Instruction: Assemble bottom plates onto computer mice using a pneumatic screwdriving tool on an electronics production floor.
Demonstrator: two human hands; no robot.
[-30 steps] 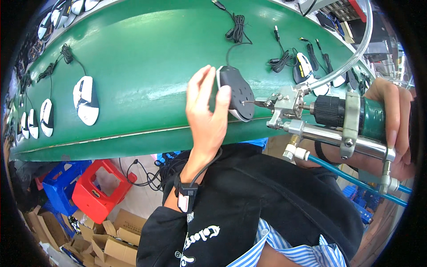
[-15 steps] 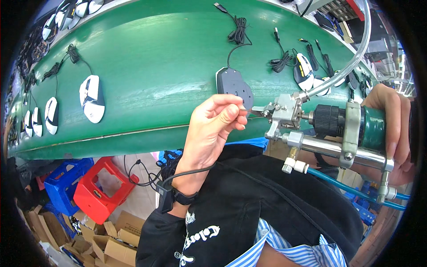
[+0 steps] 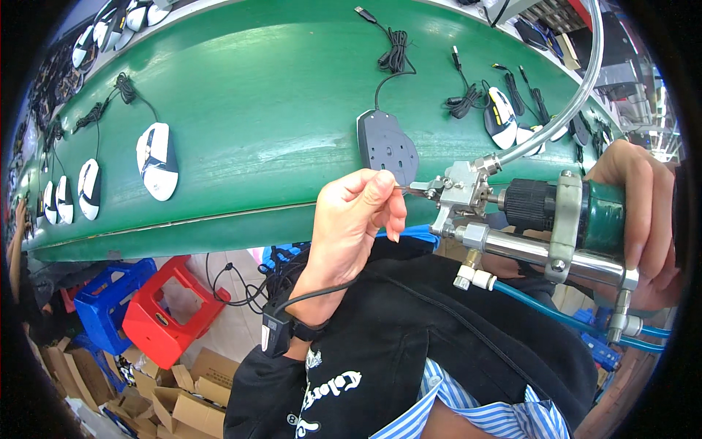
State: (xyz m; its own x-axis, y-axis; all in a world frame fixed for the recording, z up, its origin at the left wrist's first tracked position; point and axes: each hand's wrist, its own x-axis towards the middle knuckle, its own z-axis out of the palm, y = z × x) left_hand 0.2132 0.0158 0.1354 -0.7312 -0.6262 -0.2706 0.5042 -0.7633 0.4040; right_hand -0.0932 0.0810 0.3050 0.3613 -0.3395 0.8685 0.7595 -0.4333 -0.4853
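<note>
My right hand (image 3: pixel 643 201) is wrapped round the green body of a power screwdriver (image 3: pixel 530 203), which lies sideways with its metal nose pointing left. A clear hose and blue air tubes run from it. My left hand (image 3: pixel 355 219) reaches up in front of my body, thumb and forefinger pinched on the thin tip at the end of the nose; the other fingers curl loosely. Just beyond the fingertips, a wired computer mouse (image 3: pixel 387 139) rests upside down on the green belt (image 3: pixel 270 139), its dark base with several holes showing and its bundled black cable (image 3: pixel 395 51) stretching away.
More white-and-black mice, such as one mouse (image 3: pixel 157 162) at left and another mouse (image 3: pixel 502 121) at right, lie along the belt with bundled cables. Below left stand a red stool (image 3: pixel 172 311), a blue stool (image 3: pixel 106 300) and cardboard boxes (image 3: pixel 197 410). Another person's arm (image 3: pixel 16 249) shows at the far left.
My left hand has dropped slightly, uncovering more of the upturned mouse's base. The screwdriver has shifted a little left and down. Mice at the left sit slightly further right.
</note>
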